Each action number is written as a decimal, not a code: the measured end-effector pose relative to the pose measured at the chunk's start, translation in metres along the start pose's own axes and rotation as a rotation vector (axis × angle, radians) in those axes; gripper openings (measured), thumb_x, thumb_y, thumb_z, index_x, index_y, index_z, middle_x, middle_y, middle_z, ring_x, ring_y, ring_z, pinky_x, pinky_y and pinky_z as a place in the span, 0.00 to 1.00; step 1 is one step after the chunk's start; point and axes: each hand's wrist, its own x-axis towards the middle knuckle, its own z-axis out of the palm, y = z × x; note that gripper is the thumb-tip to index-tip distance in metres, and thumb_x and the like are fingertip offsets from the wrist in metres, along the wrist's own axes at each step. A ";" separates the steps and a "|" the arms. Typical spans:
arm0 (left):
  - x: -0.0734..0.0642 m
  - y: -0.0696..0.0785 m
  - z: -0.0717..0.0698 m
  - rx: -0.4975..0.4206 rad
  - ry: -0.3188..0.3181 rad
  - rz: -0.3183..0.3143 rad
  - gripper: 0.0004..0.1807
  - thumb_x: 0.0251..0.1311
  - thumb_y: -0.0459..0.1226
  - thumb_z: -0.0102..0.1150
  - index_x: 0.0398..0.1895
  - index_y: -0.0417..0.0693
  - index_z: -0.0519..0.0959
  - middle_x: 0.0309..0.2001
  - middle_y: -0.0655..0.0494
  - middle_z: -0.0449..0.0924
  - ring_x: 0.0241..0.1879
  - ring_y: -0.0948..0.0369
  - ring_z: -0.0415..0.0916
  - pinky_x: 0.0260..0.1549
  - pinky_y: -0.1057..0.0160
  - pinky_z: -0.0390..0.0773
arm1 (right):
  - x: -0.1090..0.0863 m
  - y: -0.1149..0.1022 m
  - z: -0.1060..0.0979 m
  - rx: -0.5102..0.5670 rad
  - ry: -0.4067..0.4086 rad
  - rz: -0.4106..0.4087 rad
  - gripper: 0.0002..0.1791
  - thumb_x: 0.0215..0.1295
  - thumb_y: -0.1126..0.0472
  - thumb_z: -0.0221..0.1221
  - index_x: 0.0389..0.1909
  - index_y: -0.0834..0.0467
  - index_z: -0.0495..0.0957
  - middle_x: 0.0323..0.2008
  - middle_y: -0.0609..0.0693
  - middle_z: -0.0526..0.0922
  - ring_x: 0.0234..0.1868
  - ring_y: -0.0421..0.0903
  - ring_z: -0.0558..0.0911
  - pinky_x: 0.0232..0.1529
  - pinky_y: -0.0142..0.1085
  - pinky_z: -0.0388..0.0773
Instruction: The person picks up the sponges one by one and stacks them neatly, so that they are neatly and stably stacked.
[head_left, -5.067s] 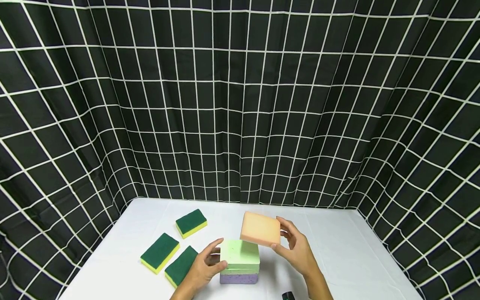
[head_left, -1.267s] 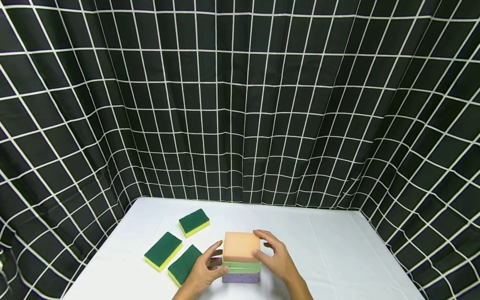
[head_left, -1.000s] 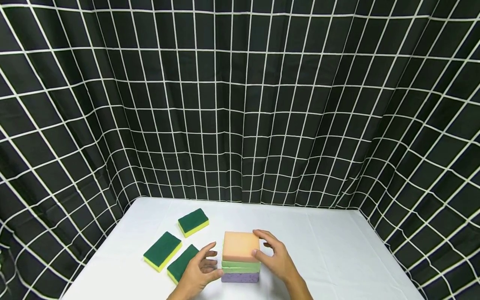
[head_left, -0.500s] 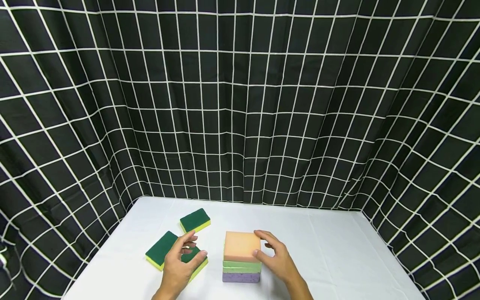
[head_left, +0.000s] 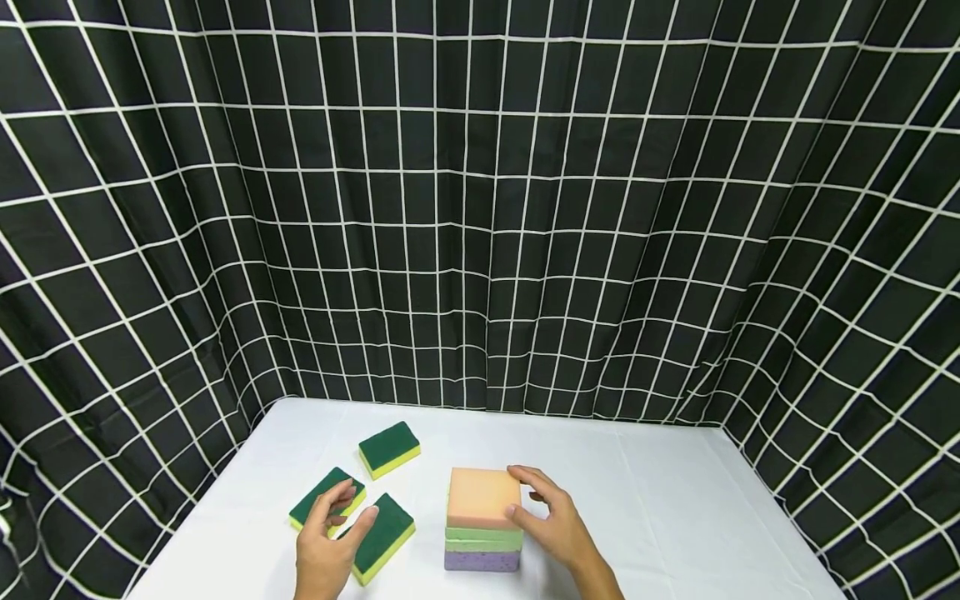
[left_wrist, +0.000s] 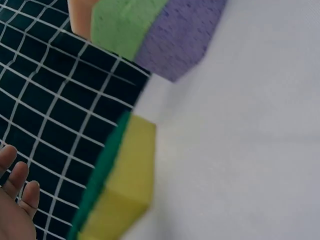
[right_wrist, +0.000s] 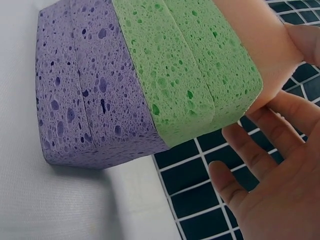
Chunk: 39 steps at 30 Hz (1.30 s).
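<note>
An orange sponge [head_left: 483,497] tops a stack of light green sponges [head_left: 482,540] and purple sponges [head_left: 481,561]. My right hand [head_left: 555,525] holds the orange sponge at its right side between thumb and fingers; the right wrist view shows the other fingers of this hand [right_wrist: 280,170] spread beside the stack. Over two green-and-yellow scouring sponges hovers my left hand [head_left: 324,546], thumb and fingers apart, gripping nothing. It partly covers the left scouring sponge [head_left: 326,480]; its thumb is near the right scouring sponge [head_left: 386,533]. In the left wrist view, a scouring sponge [left_wrist: 135,170] lies beside the fingers.
A third scouring sponge [head_left: 390,447] lies farther back on the white tabletop [head_left: 660,508], left of the stack. Behind and at both sides hangs a black curtain [head_left: 480,250] with a white grid.
The orange sponge, earlier held above the stack, came down onto it. Afterwards my left hand left the stack's side and moved left over the scouring sponges. My right hand has stayed at the orange sponge.
</note>
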 end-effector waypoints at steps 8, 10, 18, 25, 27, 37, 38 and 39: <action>-0.011 -0.022 -0.004 0.078 0.008 -0.156 0.28 0.54 0.40 0.72 0.57 0.40 0.76 0.49 0.45 0.78 0.47 0.53 0.71 0.40 0.66 0.72 | -0.001 -0.002 0.001 0.006 -0.017 -0.001 0.25 0.59 0.60 0.65 0.59 0.54 0.76 0.57 0.49 0.77 0.54 0.49 0.75 0.48 0.54 0.74; -0.012 -0.025 -0.003 0.073 0.017 -0.149 0.28 0.53 0.40 0.72 0.56 0.40 0.76 0.48 0.44 0.78 0.46 0.53 0.71 0.40 0.68 0.71 | -0.001 -0.002 0.001 0.003 -0.016 -0.008 0.25 0.59 0.60 0.65 0.59 0.55 0.76 0.57 0.49 0.77 0.54 0.49 0.76 0.47 0.55 0.74; -0.015 -0.028 -0.007 0.175 0.003 -0.143 0.30 0.49 0.41 0.75 0.56 0.41 0.77 0.48 0.48 0.76 0.49 0.54 0.70 0.42 0.57 0.69 | -0.002 -0.002 0.001 0.010 -0.022 0.006 0.26 0.59 0.60 0.66 0.60 0.51 0.76 0.57 0.47 0.77 0.55 0.48 0.75 0.49 0.53 0.74; -0.017 -0.037 -0.010 0.261 -0.068 -0.084 0.34 0.45 0.43 0.77 0.56 0.37 0.77 0.47 0.49 0.76 0.48 0.52 0.72 0.44 0.48 0.73 | -0.002 -0.002 0.001 0.012 -0.016 -0.026 0.25 0.59 0.61 0.65 0.59 0.54 0.76 0.57 0.48 0.77 0.54 0.50 0.76 0.47 0.51 0.75; -0.018 -0.040 -0.011 0.307 -0.075 -0.047 0.34 0.44 0.44 0.77 0.54 0.36 0.78 0.46 0.50 0.76 0.47 0.52 0.72 0.42 0.52 0.75 | -0.002 -0.002 0.001 0.017 -0.017 -0.014 0.26 0.59 0.61 0.66 0.59 0.54 0.76 0.57 0.48 0.77 0.54 0.49 0.76 0.48 0.52 0.74; -0.012 -0.040 -0.021 0.464 -0.320 -0.152 0.48 0.41 0.54 0.76 0.59 0.28 0.71 0.50 0.41 0.70 0.51 0.44 0.66 0.50 0.41 0.69 | -0.003 -0.002 0.001 0.022 -0.010 -0.006 0.26 0.58 0.61 0.66 0.60 0.52 0.76 0.57 0.47 0.77 0.54 0.49 0.75 0.48 0.54 0.74; -0.012 -0.041 -0.021 0.484 -0.333 -0.153 0.49 0.40 0.54 0.76 0.59 0.28 0.71 0.49 0.42 0.70 0.51 0.44 0.66 0.50 0.41 0.69 | -0.003 -0.002 0.001 0.024 -0.010 -0.011 0.26 0.59 0.61 0.66 0.60 0.52 0.76 0.57 0.48 0.77 0.54 0.49 0.75 0.48 0.54 0.74; -0.011 -0.041 -0.022 0.505 -0.347 -0.152 0.50 0.39 0.55 0.76 0.58 0.27 0.71 0.48 0.42 0.70 0.50 0.44 0.66 0.49 0.41 0.69 | -0.002 -0.003 0.001 0.026 -0.009 -0.017 0.26 0.59 0.61 0.66 0.60 0.52 0.76 0.57 0.48 0.77 0.54 0.49 0.75 0.48 0.53 0.74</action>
